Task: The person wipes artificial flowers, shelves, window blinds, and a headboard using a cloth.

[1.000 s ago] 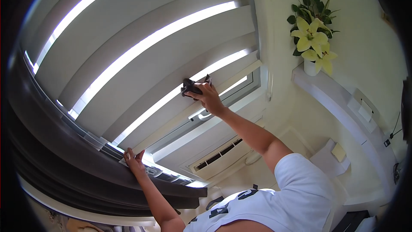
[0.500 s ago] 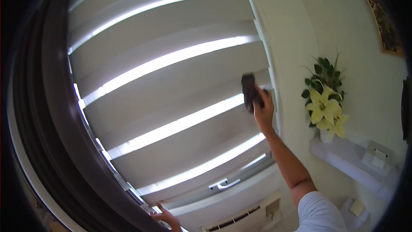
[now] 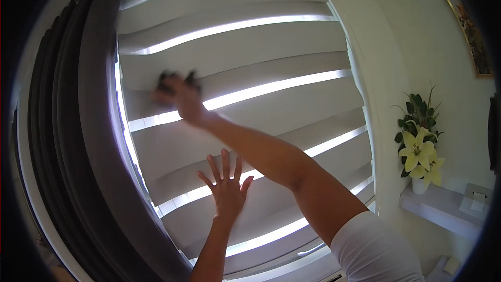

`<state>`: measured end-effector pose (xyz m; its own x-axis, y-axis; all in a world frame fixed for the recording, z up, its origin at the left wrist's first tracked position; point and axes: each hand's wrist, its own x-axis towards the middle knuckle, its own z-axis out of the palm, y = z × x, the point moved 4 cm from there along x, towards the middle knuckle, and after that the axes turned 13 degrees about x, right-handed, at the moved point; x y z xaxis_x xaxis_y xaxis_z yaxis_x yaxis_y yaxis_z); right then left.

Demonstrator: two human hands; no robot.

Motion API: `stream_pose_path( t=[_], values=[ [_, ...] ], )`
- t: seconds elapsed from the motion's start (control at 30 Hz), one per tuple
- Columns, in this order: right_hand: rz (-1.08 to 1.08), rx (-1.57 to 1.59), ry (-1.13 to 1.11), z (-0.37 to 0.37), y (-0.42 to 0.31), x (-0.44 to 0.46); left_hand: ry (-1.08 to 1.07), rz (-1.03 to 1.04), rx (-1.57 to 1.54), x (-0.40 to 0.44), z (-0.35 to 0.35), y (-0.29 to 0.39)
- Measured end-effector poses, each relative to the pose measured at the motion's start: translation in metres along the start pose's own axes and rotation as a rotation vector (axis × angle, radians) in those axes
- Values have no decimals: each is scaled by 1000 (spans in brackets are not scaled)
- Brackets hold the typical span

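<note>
A striped blind (image 3: 271, 47) with pale fabric bands and bright gaps covers the window. My right hand (image 3: 182, 96), blurred by motion, is closed on a dark cloth (image 3: 168, 82) at the blind's upper left part. Lower down, my left hand (image 3: 227, 188) lies against the blind with its fingers spread and nothing in it. My right forearm crosses in front of the blind, just above the left fingertips.
A dark curtain (image 3: 96, 125) hangs gathered along the left side of the window. On the right, a white vase of yellow flowers (image 3: 417, 151) stands on a wall shelf (image 3: 443, 210). A framed picture (image 3: 472, 42) hangs at the upper right.
The view has tilted up. My right hand has swept the cloth from the blind's right edge to its left side. My left hand has moved from the lower left window edge onto the blind, fingers spread.
</note>
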<state>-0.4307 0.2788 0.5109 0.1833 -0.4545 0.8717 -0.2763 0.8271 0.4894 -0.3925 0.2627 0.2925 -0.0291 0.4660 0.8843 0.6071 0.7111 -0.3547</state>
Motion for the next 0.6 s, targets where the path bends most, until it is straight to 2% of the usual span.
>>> stream_pose_path(
  t=[0.07, 0.1, 0.13, 0.17, 0.2, 0.23, 0.27, 0.3, 0.33, 0.37, 0.4, 0.47, 0.5, 0.57, 0.6],
  values=[
    [-207, -49, -391, 18, -29, -26, -6, -34, 30, -2, 9, -1],
    [-260, -147, -422, 19, -24, -30, -11, -31, 30, -4, 15, -1],
    [-79, -182, -402, -2, -14, -28, -5, -25, 6, -6, 20, -2],
    [-243, -152, -172, -8, 27, -38, 0, -21, -18, -7, 24, -4],
    [-54, 23, -137, -35, 50, -42, -5, -24, -18, -9, 29, -6],
    [302, 517, -6, -74, 83, -47, -7, -8, -46, -11, 33, -8],
    [565, 973, 218, -109, 112, -60, -9, 5, -75, -14, 38, -10],
    [628, 1079, 365, -144, 132, -76, 10, -7, -91, -18, 46, -11],
    [278, 321, 212, -185, 133, -89, 6, -17, -86, -20, 51, -14],
    [-1, -524, 338, -226, 131, -108, 2, -5, -85, -19, 50, -16],
    [183, -736, 490, -249, 164, -136, -2, 11, -87, -17, 51, -17],
    [498, -898, 723, -251, 186, -168, 6, 17, -78, -15, 51, -20],
    [430, -796, 607, -238, 174, -157, -1, 35, -82, -16, 52, -21],
    [261, -380, 502, -178, 149, -132, -46, 72, -83, -18, 57, -20],
    [154, -347, 437, -138, 124, -118, -46, 72, -89, -20, 63, -20]
  ],
)
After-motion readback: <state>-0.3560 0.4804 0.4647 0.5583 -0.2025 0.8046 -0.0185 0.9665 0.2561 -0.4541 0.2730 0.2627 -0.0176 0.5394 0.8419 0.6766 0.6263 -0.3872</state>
